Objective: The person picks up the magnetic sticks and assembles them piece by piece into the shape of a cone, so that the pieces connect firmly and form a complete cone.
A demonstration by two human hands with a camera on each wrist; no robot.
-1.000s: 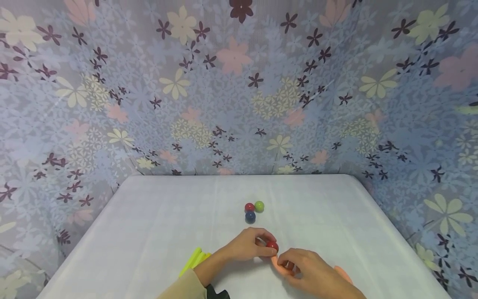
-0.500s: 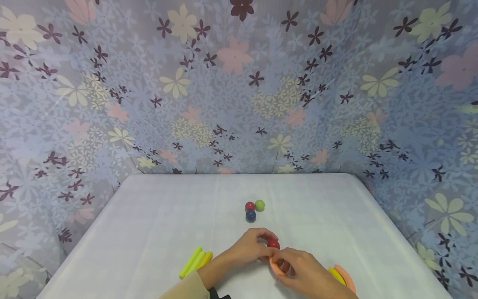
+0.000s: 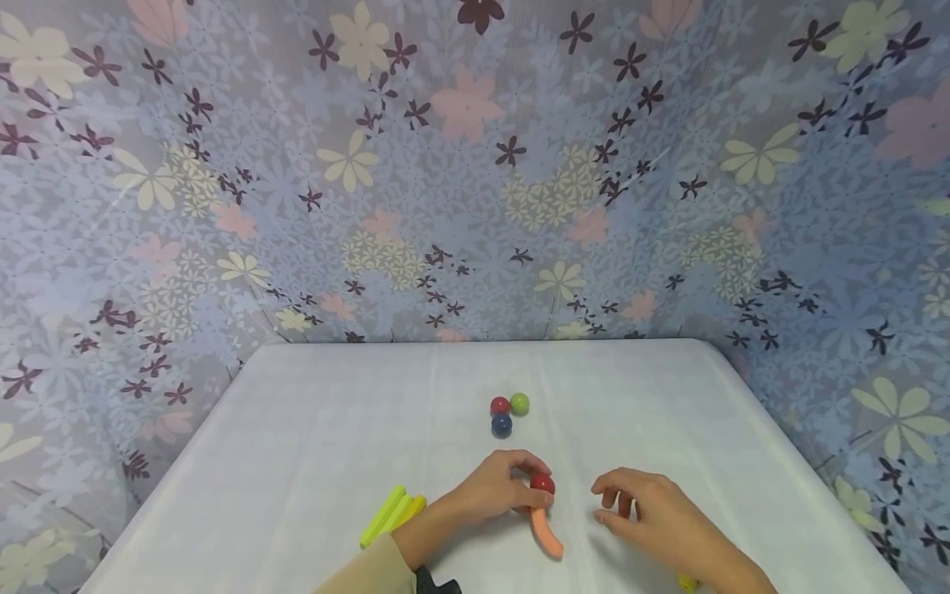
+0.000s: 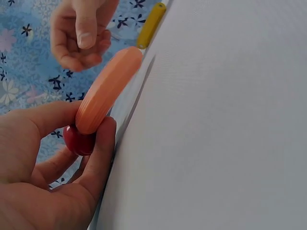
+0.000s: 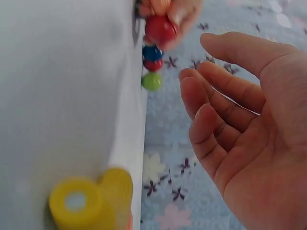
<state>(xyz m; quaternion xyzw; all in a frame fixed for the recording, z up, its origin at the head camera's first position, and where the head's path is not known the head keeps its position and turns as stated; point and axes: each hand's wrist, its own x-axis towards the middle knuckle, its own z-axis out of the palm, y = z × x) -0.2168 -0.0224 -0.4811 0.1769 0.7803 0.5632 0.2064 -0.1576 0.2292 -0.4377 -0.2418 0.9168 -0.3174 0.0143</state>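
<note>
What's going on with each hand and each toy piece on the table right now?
Left hand: pinches the red ball.
Red ball: held, touching the orange stick's end.
Orange stick: joined to that ball, otherwise free.
Right hand: holds nothing, fingers relaxed.
Three balls: clustered together, untouched.
Yellow-green sticks: lying together, untouched.

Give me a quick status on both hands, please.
Left hand pinching red ball joined to orange stick. Right hand open, empty. Nothing between them.
</note>
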